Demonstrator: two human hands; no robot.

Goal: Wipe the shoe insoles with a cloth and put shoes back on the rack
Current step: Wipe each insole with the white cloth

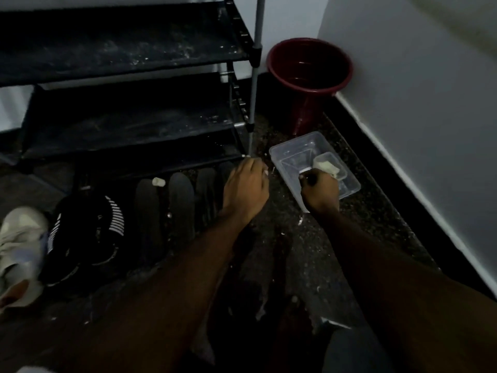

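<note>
The cloth (pixel 326 166) is grasped by the right grip (pixel 320 193) in the tub (pixel 286 153), 3 o'clock from the left grip (pixel 246 185), whose state cannot be told.

At least three insoles (pixel 181 208), one cloth (pixel 325 165), one tub (pixel 293 150), one bucket (pixel 309 88), one rack (pixel 121 60).

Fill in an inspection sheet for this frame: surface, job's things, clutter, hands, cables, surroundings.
Surface: dark speckled floor, strewn with pale crumbs.
Job's things: dark insoles side by side at the foot of the shoe rack, whose shelves look dusty; pale cloth over the clear container; black striped shoe and light shoe on the floor beside them.
Clutter: small white piece among the insoles; red bucket in the corner.
Hands: right hand grips the cloth; left hand is by the rack's post, grip hidden.
Cables: nothing seen.
Surroundings: white wall; dim light.
</note>
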